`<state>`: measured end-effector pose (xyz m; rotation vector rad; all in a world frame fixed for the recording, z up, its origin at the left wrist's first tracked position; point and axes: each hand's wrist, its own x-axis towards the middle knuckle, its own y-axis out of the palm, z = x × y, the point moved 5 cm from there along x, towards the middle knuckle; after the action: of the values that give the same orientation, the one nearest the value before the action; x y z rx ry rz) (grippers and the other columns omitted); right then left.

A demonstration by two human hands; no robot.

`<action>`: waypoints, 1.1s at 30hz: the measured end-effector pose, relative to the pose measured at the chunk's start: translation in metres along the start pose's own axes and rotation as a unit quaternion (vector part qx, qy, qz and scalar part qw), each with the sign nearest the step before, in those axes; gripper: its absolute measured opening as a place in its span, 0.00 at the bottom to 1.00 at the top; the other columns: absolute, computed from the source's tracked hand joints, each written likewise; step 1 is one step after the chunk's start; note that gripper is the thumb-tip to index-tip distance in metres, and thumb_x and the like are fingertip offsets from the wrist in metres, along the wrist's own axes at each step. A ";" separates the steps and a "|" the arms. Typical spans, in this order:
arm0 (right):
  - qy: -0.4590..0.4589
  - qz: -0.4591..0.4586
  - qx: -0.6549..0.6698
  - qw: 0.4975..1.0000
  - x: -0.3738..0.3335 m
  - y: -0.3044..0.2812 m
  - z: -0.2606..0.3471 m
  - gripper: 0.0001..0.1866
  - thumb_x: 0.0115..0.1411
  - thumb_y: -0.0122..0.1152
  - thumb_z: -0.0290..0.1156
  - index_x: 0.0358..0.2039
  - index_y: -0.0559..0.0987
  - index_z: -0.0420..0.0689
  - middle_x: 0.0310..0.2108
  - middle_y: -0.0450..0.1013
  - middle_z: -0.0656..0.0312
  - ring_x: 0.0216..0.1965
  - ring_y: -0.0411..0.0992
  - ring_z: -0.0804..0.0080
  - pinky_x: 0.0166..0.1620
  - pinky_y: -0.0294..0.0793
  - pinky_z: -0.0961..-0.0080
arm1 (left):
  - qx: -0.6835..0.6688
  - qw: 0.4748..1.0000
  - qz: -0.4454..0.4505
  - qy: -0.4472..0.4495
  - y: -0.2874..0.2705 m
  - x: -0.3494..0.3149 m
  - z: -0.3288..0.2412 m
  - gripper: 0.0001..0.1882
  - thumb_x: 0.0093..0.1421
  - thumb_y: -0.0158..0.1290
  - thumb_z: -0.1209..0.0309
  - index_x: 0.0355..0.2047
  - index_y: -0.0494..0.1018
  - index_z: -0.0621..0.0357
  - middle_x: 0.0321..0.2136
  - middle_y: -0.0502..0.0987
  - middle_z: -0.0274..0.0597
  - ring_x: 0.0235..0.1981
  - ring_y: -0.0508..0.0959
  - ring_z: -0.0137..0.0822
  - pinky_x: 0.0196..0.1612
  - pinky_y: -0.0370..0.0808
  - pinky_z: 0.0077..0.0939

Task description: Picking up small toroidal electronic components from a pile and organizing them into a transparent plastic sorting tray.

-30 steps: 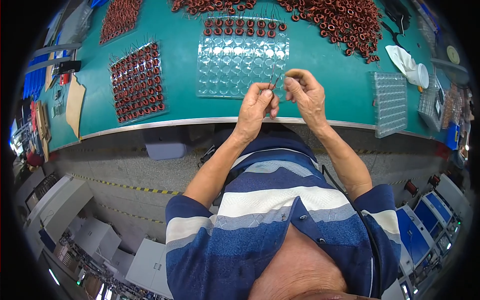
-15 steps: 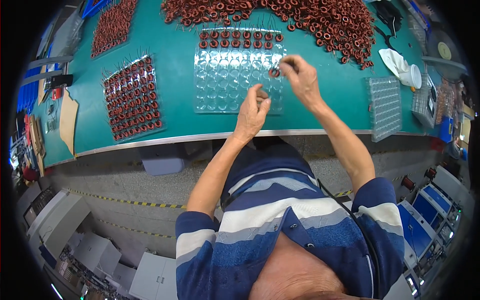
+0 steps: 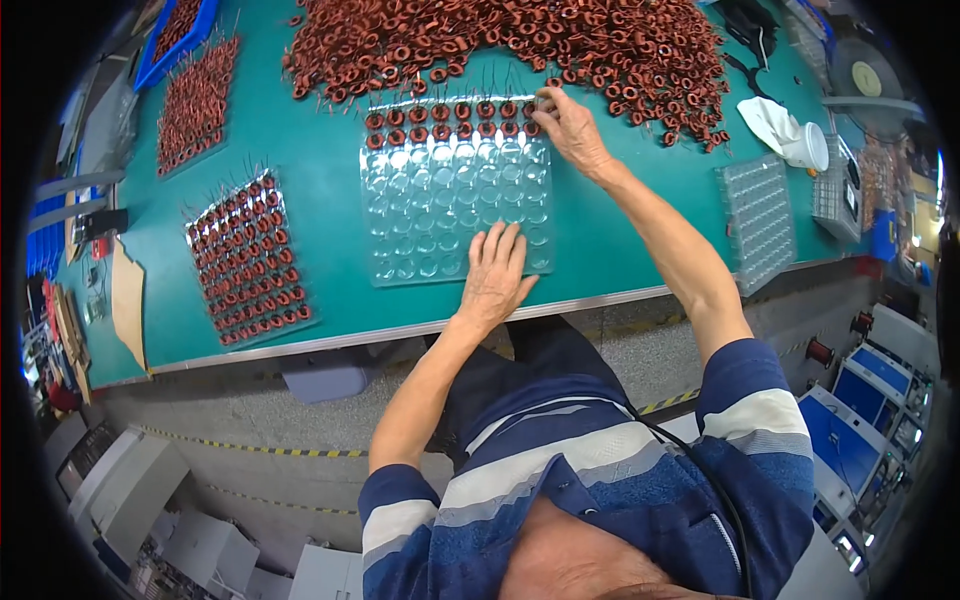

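A clear plastic tray (image 3: pixel 415 238) with round pockets lies in front of me. Its two far rows hold dark red wire-wound ring coils (image 3: pixel 440 131), their thin leads pointing away from me. My right hand (image 3: pixel 572 130) is at the tray's far right corner, thumb and fingers pinched at a coil (image 3: pixel 531 129) at the end of the filled rows; the fingertips partly cover it. My left hand (image 3: pixel 496 278) lies on the near part of the tray with fingers stretched, holding nothing. The pockets between both hands show no coils.
A big heap of loose coils (image 3: pixel 480 40) spreads along the far side. Filled trays (image 3: pixel 250 260) and a blue bin (image 3: pixel 150 72) are at the left. A stack of clear trays (image 3: pixel 757 225), a white cup (image 3: pixel 808 148) and black scissors-like handles (image 3: pixel 742 70) are on the right.
My right hand has carried a coil away from me to the tray's far right corner. My left hand has gone from raised, curled fingers to lying stretched on the tray. The view has shifted.
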<state>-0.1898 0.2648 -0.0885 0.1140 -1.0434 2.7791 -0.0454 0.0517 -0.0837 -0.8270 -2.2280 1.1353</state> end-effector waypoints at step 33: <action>0.050 -0.005 -0.289 0.956 0.068 -0.018 -0.029 0.15 0.56 0.51 0.36 0.28 0.77 0.36 0.29 0.76 0.40 0.34 0.76 0.44 0.41 0.77 0.55 | 0.016 0.991 -0.100 -0.091 0.027 -0.010 -0.020 0.30 0.45 0.63 0.63 0.50 0.70 0.60 0.51 0.69 0.39 0.52 0.66 0.43 0.52 0.61 0.38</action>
<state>-0.2540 0.3061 -0.0901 -0.0961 -1.7565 2.3190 -0.0179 0.0678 -0.0969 -0.4903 -2.3705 1.1860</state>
